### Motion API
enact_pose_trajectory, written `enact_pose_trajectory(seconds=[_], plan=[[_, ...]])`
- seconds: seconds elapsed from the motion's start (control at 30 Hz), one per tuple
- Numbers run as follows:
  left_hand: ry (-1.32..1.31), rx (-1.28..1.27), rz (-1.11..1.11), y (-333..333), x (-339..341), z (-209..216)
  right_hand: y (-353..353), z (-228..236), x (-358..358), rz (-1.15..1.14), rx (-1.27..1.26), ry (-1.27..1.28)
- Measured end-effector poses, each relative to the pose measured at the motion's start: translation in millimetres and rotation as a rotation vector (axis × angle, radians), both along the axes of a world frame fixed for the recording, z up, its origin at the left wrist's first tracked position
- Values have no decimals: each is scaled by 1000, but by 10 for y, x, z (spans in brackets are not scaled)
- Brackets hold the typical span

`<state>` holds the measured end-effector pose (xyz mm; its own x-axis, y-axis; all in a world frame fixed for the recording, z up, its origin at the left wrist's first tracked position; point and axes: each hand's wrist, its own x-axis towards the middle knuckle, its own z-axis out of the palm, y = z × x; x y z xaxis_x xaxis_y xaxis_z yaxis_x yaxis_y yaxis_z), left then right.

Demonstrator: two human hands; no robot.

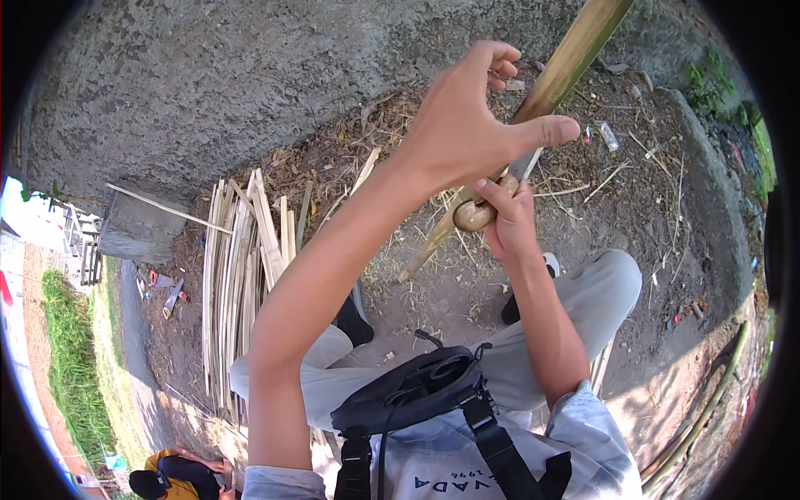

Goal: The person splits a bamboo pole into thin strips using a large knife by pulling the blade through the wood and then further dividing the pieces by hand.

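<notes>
A long bamboo pole (pixel 565 65) slants from the top right down to the dirt ground near my feet. My left hand (pixel 467 125) is spread against the pole, thumb out to the right, fingers apart. My right hand (pixel 507 218) is closed around the rounded wooden handle (pixel 473 217) of a knife. Its metal blade (pixel 525 164) lies along the pole just under my left thumb. A black pouch (pixel 417 390) hangs on a strap across my chest.
A heap of split bamboo strips (pixel 237 267) lies on the ground to my left. A concrete wall (pixel 217 75) rises behind. Another bamboo pole (pixel 708 408) lies at the lower right. Another person in a yellow shirt (pixel 179 473) crouches at the lower left. Grass (pixel 67 375) borders the left.
</notes>
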<state>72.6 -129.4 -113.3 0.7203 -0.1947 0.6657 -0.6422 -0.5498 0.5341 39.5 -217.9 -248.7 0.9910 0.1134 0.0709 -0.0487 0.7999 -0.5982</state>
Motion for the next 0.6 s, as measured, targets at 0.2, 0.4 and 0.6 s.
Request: enact_pose_trajectory(seconds=[0.2, 0.4, 0.6], plan=[[217, -55, 41, -11, -189, 153, 115, -79, -118, -9, -432, -155], [-112, -608, 145, 1066, -382, 248, 165, -266, -44, -112, -696, 39], [-194, -800, 97, 2046, -1055, 453, 91, -764, -98, -27, -1485, 31]])
